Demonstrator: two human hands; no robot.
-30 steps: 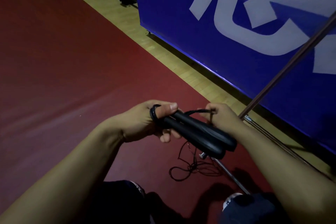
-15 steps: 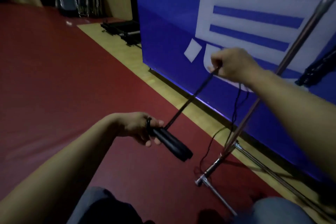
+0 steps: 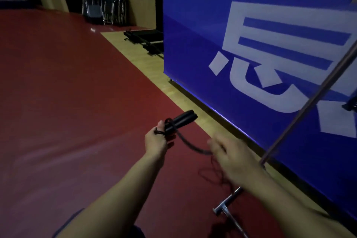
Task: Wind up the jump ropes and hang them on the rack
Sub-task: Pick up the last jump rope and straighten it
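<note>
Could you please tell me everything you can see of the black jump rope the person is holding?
The black jump rope has two matte, stubby handles lying side by side, pointing up and away. The left hand grips their near ends, where a few turns of thin cord are wound. From there the cord sags across to the blurred right hand, then trails loose onto the red floor.

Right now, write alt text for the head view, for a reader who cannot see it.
A person's left hand grips two black jump rope handles with cord looped round them, while the blurred right hand draws the cord sideways. Below lies red floor; to the right, a metal rack pole slants before a blue banner.
</note>
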